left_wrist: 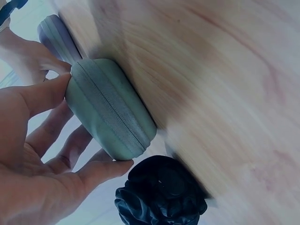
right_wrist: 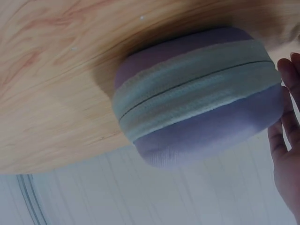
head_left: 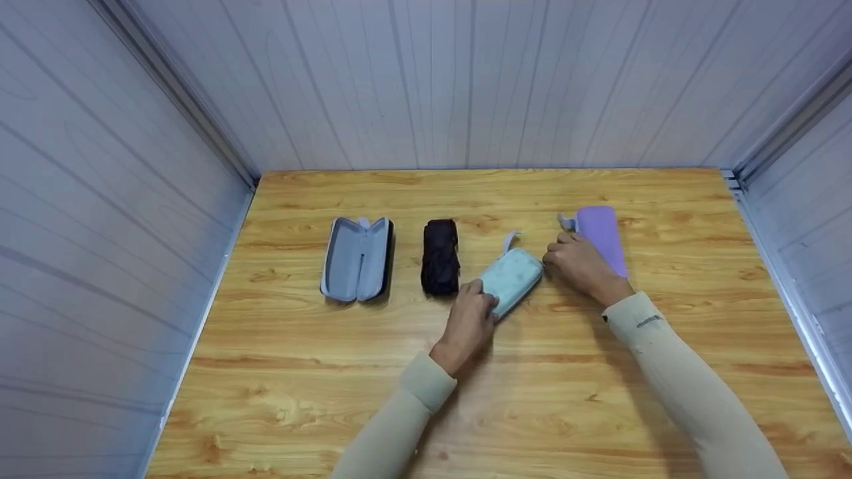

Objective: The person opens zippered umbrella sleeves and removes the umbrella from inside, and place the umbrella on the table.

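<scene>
A mint-green zippered case (head_left: 512, 276) lies aslant on the table, zipped up, with a grey strap at its far end. My left hand (head_left: 470, 316) grips its near end; in the left wrist view, thumb and fingers (left_wrist: 105, 173) press on opposite sides. My right hand (head_left: 579, 265) is between that case's far end and a purple zippered case (head_left: 601, 233). In the right wrist view the purple case (right_wrist: 206, 126) shows its zipped end, with fingers (right_wrist: 290, 77) close beside it. Whether the right fingertips pinch anything is hidden.
Left of the green case lies a black bundled, crinkled thing (head_left: 440, 256). Farther left, a case with a grey lining (head_left: 343, 259) lies spread apart. White panel walls (head_left: 432, 86) border the wooden table (head_left: 299, 372) at the back and both sides.
</scene>
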A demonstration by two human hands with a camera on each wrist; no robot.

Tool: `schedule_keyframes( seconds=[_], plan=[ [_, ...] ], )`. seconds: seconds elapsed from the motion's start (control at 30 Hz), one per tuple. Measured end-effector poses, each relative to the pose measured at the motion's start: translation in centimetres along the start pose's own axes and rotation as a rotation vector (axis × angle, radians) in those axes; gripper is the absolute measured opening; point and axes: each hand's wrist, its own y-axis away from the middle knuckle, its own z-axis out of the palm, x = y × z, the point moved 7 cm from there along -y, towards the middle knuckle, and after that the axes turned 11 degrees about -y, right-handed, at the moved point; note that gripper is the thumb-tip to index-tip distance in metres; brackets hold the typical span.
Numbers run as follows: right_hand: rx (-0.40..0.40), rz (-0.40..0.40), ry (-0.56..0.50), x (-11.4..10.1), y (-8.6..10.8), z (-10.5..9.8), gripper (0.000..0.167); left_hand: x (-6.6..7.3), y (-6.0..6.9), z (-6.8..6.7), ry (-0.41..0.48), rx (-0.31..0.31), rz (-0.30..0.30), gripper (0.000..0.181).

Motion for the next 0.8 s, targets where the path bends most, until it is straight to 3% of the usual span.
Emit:
schedule_keyframes(
  seconds=[0.5,0.8],
  plan=[
    [0.05,-0.01,-0.016,-0.6,0.6,0.1,0.006,0.3,-0.1,0.1,-0.005,0.029,-0.041,0.02],
    [0.077,-0.007,-0.009,-1.4,0.9,0.1,0.007,0.6,0.1,0.0,-0.005,0.077,-0.048,0.016]
  ],
)
